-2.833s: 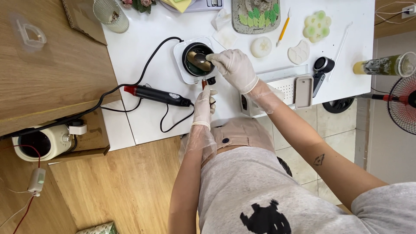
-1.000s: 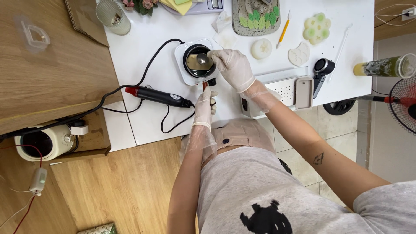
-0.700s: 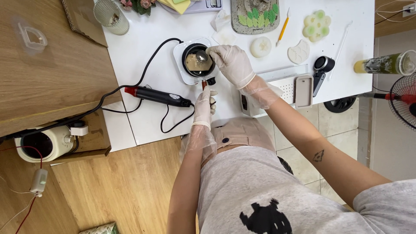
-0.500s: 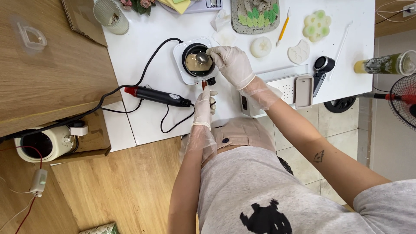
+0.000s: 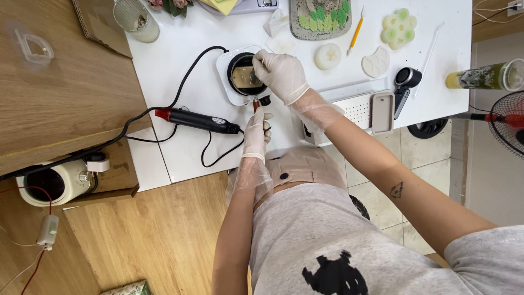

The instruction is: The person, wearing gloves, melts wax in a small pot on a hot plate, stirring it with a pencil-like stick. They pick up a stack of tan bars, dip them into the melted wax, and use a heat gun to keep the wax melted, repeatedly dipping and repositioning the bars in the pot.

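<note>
A small black pot [image 5: 244,77] with pale brown melted stuff sits on a white square heater [image 5: 225,70] on the white table. My right hand [image 5: 281,74], in a clear glove, is closed on a thin stirrer whose tip dips into the pot. My left hand [image 5: 256,133], also gloved, grips the pot's wooden handle [image 5: 255,104] at the table's near edge.
A black heat gun with a red nozzle [image 5: 195,120] lies left of the pot, its cord looping on the table [image 5: 180,65]. Round and flower-shaped pale casts [image 5: 399,29], a yellow pencil [image 5: 355,30], a leaf tray [image 5: 319,18], a glass jar [image 5: 135,19], a green bottle [image 5: 480,77] and a fan [image 5: 507,123] surround.
My right hand has shifted slightly over the pot, moving the stirrer in the melt. My left hand keeps its hold on the handle.
</note>
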